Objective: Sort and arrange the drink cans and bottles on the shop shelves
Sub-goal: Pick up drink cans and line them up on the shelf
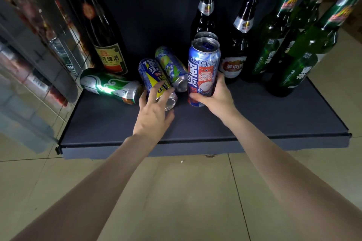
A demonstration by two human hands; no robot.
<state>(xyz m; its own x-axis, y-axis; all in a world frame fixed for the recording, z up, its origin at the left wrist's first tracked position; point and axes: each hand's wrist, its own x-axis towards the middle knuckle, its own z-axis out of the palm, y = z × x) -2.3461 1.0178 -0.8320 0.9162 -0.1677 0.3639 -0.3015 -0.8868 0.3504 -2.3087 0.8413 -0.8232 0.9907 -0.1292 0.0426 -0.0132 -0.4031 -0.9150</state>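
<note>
On the dark shelf (254,119), my right hand (217,97) grips an upright blue RIO can (202,68) near its base. Another can (205,35) stands directly behind it, only its top showing. My left hand (154,111) reaches over a blue-and-yellow can (151,76) lying on its side, with fingers spread and touching it. A blue-and-green can (172,66) lies beside that one. A green can (109,86) lies on its side further left.
Two dark brown beer bottles (238,45) stand at the back. Several green bottles (293,60) stand at the right. A dark bottle with a red and yellow label (109,53) stands back left by a wire grid panel (64,41). Tiled floor (176,191) lies below the shelf.
</note>
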